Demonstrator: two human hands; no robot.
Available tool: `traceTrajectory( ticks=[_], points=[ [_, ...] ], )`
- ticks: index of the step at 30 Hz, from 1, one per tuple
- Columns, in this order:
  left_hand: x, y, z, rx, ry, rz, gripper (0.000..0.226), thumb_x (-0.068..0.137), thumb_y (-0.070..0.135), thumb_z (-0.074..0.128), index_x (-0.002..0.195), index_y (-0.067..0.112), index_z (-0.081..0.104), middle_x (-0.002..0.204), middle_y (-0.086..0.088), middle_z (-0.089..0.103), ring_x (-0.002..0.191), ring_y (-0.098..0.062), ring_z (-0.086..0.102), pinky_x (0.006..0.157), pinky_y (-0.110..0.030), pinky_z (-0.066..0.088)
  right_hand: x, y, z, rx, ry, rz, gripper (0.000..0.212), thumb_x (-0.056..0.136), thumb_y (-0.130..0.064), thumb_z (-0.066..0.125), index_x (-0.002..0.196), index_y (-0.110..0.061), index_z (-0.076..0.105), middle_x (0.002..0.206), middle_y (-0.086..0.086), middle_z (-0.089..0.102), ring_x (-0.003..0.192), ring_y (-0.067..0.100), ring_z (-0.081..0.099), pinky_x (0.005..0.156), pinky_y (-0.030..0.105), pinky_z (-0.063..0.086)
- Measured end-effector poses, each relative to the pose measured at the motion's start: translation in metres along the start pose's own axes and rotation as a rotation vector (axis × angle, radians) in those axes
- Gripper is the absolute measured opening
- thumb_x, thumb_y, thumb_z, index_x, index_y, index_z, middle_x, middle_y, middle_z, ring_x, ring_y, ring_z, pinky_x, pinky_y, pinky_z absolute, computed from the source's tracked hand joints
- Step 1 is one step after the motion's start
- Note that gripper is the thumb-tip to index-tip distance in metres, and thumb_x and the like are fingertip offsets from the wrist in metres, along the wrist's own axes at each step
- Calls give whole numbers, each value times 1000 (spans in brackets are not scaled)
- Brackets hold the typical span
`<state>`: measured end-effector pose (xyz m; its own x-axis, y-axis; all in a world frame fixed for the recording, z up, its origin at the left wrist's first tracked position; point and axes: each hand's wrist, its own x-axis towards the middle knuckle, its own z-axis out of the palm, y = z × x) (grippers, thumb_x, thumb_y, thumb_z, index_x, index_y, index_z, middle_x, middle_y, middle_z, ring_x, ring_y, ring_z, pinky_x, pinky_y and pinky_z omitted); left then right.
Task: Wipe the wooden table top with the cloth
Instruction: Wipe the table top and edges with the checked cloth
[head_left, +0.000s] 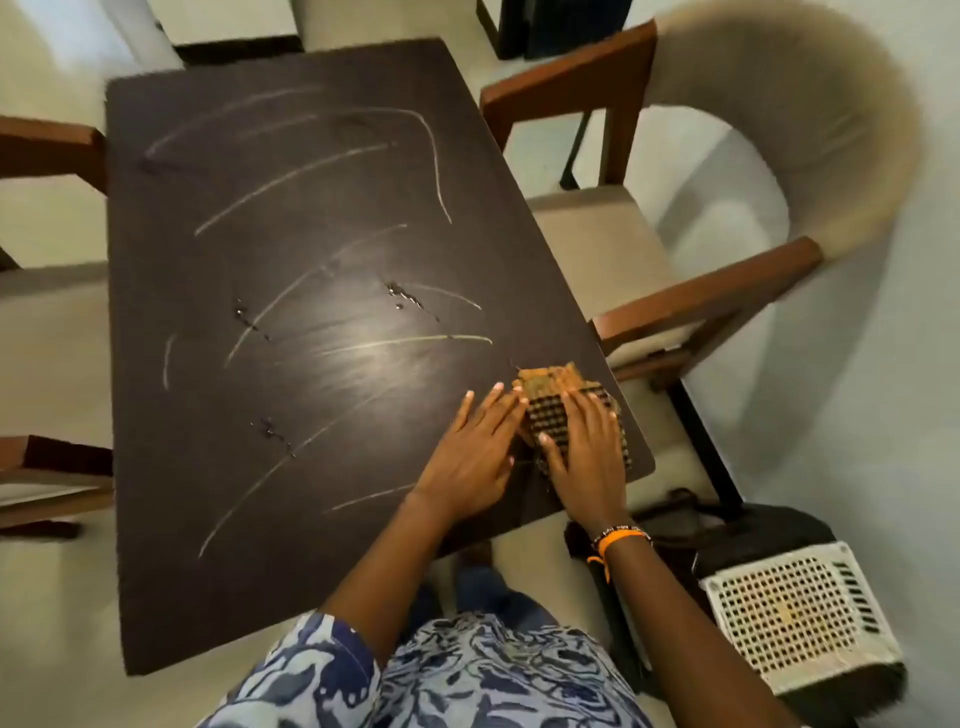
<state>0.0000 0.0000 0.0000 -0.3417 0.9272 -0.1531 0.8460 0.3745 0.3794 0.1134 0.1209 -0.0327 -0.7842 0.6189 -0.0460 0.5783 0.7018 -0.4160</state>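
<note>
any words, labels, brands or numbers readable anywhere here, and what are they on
No text here can be read.
Wristband on the right hand: small white marks on a dark band beside an orange one, too small and blurred to read.
Table top: only pale wipe streaks and droplets, no lettering.
Cloth: a dot pattern, no label visible.
White perforated panel on the floor: holes and slots only.

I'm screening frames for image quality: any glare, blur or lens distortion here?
Head view: a bright glare patch on the table top left of the cloth; the right-hand chair is smeared by motion blur; wide-angle bending curves the table's edges; both hands stay fairly sharp.
</note>
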Motion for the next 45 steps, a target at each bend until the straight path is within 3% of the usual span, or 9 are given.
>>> traceTrajectory(
  ticks=[5, 12, 16, 20, 22, 25, 28, 39, 45],
  points=[
    [7, 7, 23, 3, -80, -33, 65, 95, 25, 38, 150, 12, 6, 159, -4, 3, 146, -19, -9, 110, -33, -20, -20, 20, 19, -133, -93, -27, 72, 88, -53, 33, 146, -11, 23, 154, 14, 24, 142, 30, 22, 115, 42, 16],
    [16, 8, 33, -22, -94, -88, 63, 96, 24, 37, 150, 12, 6, 159, -4, 4, 146, -18, -11, 111, -32, -20, -5, 26, 17, -294, -51, -110, 58, 89, -45, 43, 139, -17, 39, 140, 17, 47, 126, 33, 48, 99, 44, 44],
    [17, 11, 33, -82, -79, -120, 62, 95, 18, 38, 149, 12, 9, 159, -3, 6, 147, -18, -9, 111, -31, -18, 4, 26, 16, -334, 14, -140, 61, 71, -27, 77, 127, -15, 56, 126, 14, 61, 107, 29, 64, 80, 37, 56],
    [19, 8, 24, -214, 8, -203, 63, 94, 11, 40, 149, 13, 11, 159, -1, 9, 147, -17, -6, 112, -28, -14, 21, 18, 2, -331, 2, -123, 58, 58, -24, 85, 112, -14, 66, 103, 10, 72, 74, 24, 71, 52, 27, 55],
    [18, 1, 18, -281, 48, -276, 63, 94, 9, 41, 149, 13, 11, 159, 0, 11, 147, -17, -5, 113, -28, -12, 30, 6, -8, -259, -23, -87, 52, 61, -20, 84, 109, -11, 66, 91, 13, 73, 63, 28, 68, 45, 28, 52],
    [12, -17, 8, -306, 94, -352, 65, 93, 8, 43, 149, 12, 10, 158, -2, 12, 147, -17, -3, 117, -30, -7, 47, -19, -21, -96, -34, -1, 41, 82, -21, 66, 121, -10, 58, 100, 19, 68, 84, 38, 66, 62, 40, 53],
    [-1, -37, -4, -330, 178, -422, 66, 93, 8, 44, 149, 11, 9, 158, -4, 12, 147, -19, -2, 117, -31, -6, 65, -53, -25, -38, -16, -60, 42, 90, -28, 54, 130, -16, 50, 115, 16, 65, 102, 38, 60, 76, 42, 50],
    [-59, -151, -65, -450, 471, -597, 68, 94, 11, 45, 150, 15, 6, 159, 1, 7, 143, -6, -6, 114, -22, -7, 121, -226, 5, 158, -109, -357, 34, 89, -29, 57, 122, -19, 55, 111, 7, 67, 100, 34, 61, 69, 34, 43],
    [-88, -266, -93, -445, 484, -659, 69, 93, 13, 46, 150, 17, 7, 159, 2, 10, 146, -11, -4, 115, -26, -6, 160, -321, 67, 190, -120, -390, 32, 88, -27, 59, 120, -21, 57, 107, 4, 69, 98, 29, 63, 63, 27, 34]
  ],
)
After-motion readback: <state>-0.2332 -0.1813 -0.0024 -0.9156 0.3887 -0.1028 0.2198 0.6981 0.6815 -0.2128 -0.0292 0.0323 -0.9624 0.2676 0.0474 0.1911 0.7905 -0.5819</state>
